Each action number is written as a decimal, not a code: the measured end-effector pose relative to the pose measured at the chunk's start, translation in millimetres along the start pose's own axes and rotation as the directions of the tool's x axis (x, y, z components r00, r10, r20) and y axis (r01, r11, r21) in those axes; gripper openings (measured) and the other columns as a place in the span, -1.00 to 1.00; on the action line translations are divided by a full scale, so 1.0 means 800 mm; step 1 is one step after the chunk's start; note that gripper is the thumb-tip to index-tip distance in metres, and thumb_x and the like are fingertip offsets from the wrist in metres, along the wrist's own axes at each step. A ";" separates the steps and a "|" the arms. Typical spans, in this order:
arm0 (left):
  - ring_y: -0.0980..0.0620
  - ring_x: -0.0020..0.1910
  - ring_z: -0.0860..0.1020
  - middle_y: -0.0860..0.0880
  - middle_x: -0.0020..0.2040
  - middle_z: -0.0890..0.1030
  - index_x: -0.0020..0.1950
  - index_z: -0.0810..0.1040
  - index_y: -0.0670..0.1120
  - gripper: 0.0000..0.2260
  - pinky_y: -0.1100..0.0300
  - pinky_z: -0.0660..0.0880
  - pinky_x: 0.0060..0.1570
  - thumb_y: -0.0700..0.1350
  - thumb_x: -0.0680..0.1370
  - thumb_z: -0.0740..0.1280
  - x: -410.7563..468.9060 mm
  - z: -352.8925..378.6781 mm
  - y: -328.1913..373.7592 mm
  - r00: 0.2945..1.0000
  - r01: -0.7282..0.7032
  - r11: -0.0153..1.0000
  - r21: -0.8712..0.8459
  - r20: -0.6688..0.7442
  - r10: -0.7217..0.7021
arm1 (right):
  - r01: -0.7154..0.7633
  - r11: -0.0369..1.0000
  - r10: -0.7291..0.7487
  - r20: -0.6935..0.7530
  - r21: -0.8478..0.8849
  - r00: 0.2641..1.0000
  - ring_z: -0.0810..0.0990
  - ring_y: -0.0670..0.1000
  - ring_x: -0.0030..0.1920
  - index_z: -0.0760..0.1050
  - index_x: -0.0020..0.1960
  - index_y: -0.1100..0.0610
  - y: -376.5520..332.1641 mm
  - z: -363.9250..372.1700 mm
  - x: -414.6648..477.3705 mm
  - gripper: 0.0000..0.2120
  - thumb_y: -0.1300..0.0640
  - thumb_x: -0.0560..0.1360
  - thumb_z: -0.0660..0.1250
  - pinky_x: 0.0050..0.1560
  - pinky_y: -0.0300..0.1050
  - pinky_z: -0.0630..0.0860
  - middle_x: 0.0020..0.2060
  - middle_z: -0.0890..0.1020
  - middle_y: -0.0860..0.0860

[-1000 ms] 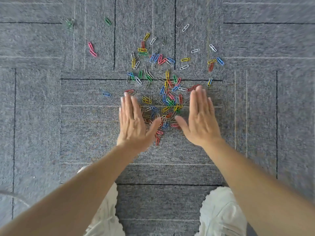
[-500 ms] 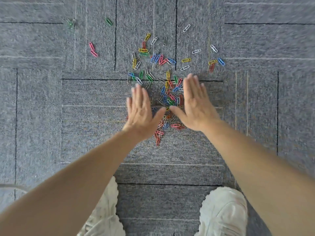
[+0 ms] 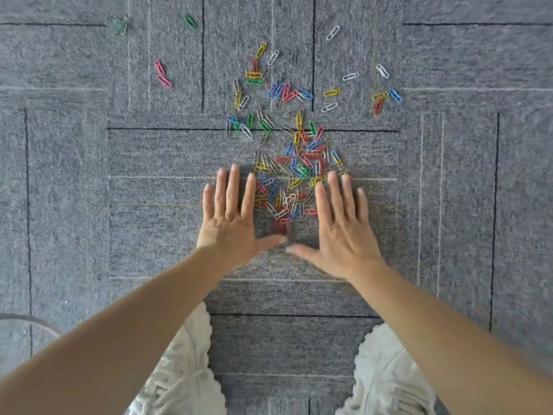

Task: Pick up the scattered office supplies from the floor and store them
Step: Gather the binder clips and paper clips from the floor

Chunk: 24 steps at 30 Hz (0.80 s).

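Left hand (image 3: pixel 230 223) at 9 o'clock and right hand (image 3: pixel 341 232) at 3 flank the clips (image 3: pixel 287 199), fingers straight and flat. Sweep inward, palms low on the carpet (image 3: pixel 149 205); strays lie toward 12.

Bright, soft, even light falls across the grey carpet floor (image 3: pixel 74 205). There are only faint shadows beside the left hand (image 3: pixel 230 223) and right hand (image 3: pixel 344 232). Thumbs and forearms are smeared by motion blur. The paper clips (image 3: pixel 293 181) in the centre are mostly sharp, while the green clips (image 3: pixel 121 25) far left are soft and blurred. Carpet seams bow toward the frame edges from wide-angle distortion.
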State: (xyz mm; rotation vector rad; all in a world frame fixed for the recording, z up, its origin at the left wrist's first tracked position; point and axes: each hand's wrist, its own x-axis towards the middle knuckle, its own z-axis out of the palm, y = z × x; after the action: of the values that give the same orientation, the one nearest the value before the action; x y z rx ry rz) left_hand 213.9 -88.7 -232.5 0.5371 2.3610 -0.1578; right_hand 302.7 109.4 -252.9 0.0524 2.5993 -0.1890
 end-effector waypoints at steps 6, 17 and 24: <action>-0.15 0.46 -0.51 -0.15 0.46 -0.57 0.43 -0.62 -0.10 -0.04 -0.12 -0.35 0.49 0.56 0.40 -0.29 0.054 -0.036 0.001 0.995 0.063 0.996 -0.069 -0.078 -0.068 | -0.002 1.000 0.000 -0.090 -0.021 0.996 -0.35 0.21 0.55 -0.43 0.55 0.22 0.016 -0.033 0.060 -0.04 -0.50 0.51 -0.29 0.56 0.20 -0.19 0.54 -0.36 0.23; -0.16 0.44 -0.55 -0.17 0.40 -0.64 0.41 -0.64 -0.17 0.07 -0.15 -0.29 0.51 0.61 0.34 -0.24 -0.014 0.010 -0.018 0.999 -0.023 0.999 0.034 0.038 0.022 | -0.016 1.000 0.016 -0.023 -0.003 1.000 -0.39 0.28 0.53 -0.53 0.51 0.21 0.000 -0.013 0.015 0.22 -0.67 0.32 -0.14 0.49 0.35 -0.30 0.50 -0.45 0.24; -0.08 0.47 -0.51 -0.08 0.44 -0.61 0.47 -0.55 -0.15 -0.20 -0.11 -0.32 0.52 0.41 0.51 -0.37 0.006 0.004 -0.007 0.998 0.002 1.000 -0.002 -0.064 -0.002 | -0.067 0.997 0.072 -0.131 0.045 0.989 -0.27 0.22 0.57 -0.33 0.57 0.25 -0.004 -0.030 0.060 -0.09 -0.42 0.56 -0.22 0.55 0.24 -0.17 0.57 -0.26 0.25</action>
State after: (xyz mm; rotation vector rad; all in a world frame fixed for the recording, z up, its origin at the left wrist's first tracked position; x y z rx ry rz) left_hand 210.5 -93.1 -238.5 0.5461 2.4234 -0.1410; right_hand 249.2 110.0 -256.7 0.1753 2.7215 -0.2198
